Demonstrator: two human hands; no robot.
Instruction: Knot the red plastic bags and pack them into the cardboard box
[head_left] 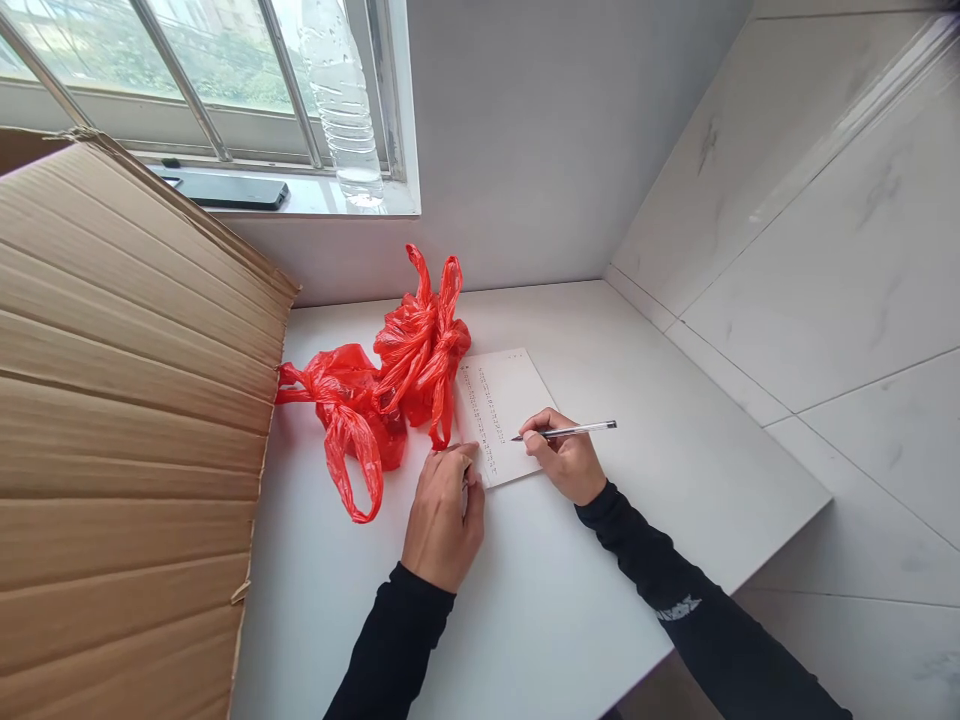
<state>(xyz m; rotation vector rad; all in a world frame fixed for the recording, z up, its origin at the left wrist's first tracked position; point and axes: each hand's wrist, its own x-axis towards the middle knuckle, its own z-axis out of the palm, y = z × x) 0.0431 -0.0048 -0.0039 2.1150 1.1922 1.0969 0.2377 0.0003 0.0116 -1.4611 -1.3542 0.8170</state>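
Observation:
My right hand (570, 467) pinches a clear-barrelled pen (589, 429), its tip on a white sheet or pad (517, 385). Columns of small handwritten marks run down the left part of the page. My left hand (444, 520) rests at the page's lower left corner with its fingers curled. Something dark shows between its thumb and fingers, too small to name. Just beyond that hand, a knotted red plastic bag (424, 345) touches the page's left edge. A second red plastic bag (349, 395) lies to its left, handles up; the contents of both are hidden.
A large cardboard box (135, 430) stands along the left of the white table (600, 360). On the windowsill are a plastic bottle (345, 110) of water and a dark phone-like slab (225, 190). A grey wall (525, 150) rises behind, with marble-patterned tiles (825, 250) at right.

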